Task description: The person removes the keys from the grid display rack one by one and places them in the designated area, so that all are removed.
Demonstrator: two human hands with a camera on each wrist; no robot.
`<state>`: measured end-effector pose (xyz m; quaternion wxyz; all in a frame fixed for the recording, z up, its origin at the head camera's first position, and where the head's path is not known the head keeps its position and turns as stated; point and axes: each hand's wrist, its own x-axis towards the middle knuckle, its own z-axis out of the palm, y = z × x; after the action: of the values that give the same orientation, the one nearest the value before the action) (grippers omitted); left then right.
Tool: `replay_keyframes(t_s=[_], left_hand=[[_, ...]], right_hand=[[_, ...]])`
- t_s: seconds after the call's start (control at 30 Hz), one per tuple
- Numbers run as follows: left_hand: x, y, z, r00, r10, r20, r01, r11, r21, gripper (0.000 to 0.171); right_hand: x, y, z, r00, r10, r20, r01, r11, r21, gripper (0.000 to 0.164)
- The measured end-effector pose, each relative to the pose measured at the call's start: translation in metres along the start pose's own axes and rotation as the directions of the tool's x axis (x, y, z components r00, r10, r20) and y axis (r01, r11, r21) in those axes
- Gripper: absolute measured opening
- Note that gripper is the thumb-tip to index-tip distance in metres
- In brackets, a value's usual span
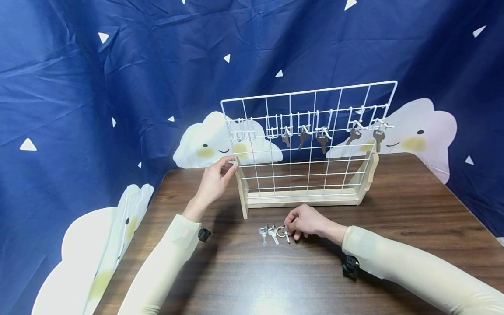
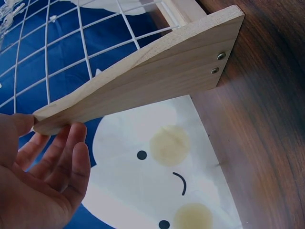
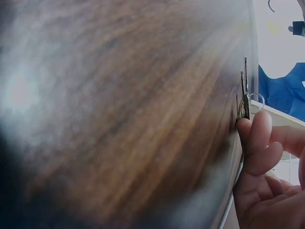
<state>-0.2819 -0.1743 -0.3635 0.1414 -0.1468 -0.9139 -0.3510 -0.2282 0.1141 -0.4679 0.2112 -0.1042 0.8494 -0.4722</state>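
My left hand (image 1: 214, 177) grips the upper tip of the wooden side panel (image 1: 242, 192) of a white wire grid rack (image 1: 290, 164). In the left wrist view, the thumb lies on one side of that panel (image 2: 152, 71) and the fingers on the other. In front of the rack, my right hand (image 1: 309, 221) pinches a key (image 1: 287, 238) on a metal ring (image 1: 280, 232) at tabletop level. Two silver keys, a left one (image 1: 263, 235) and a middle one (image 1: 273, 235), lie beside it. The right wrist view shows the fingertips against the keys (image 3: 246, 102), partly hiding them.
Several keys, such as the rightmost one (image 1: 379, 140), hang from white hooks on the grid. Bare hooks (image 1: 242, 134) hang at its left end. The rack stands on a brown wooden table (image 1: 244, 275), before a blue cloth (image 1: 157, 65) with white clouds.
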Motion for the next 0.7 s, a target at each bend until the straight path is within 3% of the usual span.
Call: replay_keyframes(t_s=[0.7], left_hand=[[0.0014,-0.0019,0.0010,1.000,0.010,-0.005,-0.010,1.000,0.005,0.036]], right_hand=[[-0.0035,-0.0037,-0.0099,1.000,-0.005,0.006,0.005,1.000,-0.003,0.016]])
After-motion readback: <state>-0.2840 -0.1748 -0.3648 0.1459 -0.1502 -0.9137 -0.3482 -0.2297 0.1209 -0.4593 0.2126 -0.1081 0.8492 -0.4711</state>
